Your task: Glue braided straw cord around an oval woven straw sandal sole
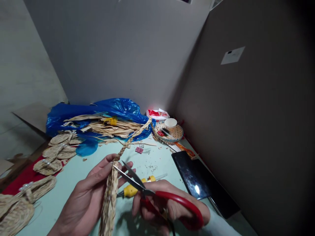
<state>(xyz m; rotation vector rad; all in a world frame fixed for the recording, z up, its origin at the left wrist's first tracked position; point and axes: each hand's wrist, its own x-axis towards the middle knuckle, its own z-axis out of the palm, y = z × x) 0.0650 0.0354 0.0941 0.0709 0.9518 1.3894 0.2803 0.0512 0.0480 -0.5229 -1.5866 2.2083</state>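
Note:
My left hand (91, 193) grips a braided straw strip (110, 196), with thumb and fingers closed around it near its upper end. The wide flat part hangs down toward me, and a thin braided cord (134, 135) runs from its top to the far side of the table. In my right hand (162, 200) is a pair of red-handled scissors (145, 190). Their blades are apart, and the tips reach the strip beside my left fingers. Behind the scissors lies a yellow-handled tool (130, 190), partly hidden by my right hand.
A blue plastic bag (120, 106) with straw bundles (110, 127) lies at the back. Woven straw slippers (49, 166) line the left edge. A woven basket (178, 134) holds a paper cup (170, 123). Nearby are a pink binder clip (139, 150) and a black phone (189, 173).

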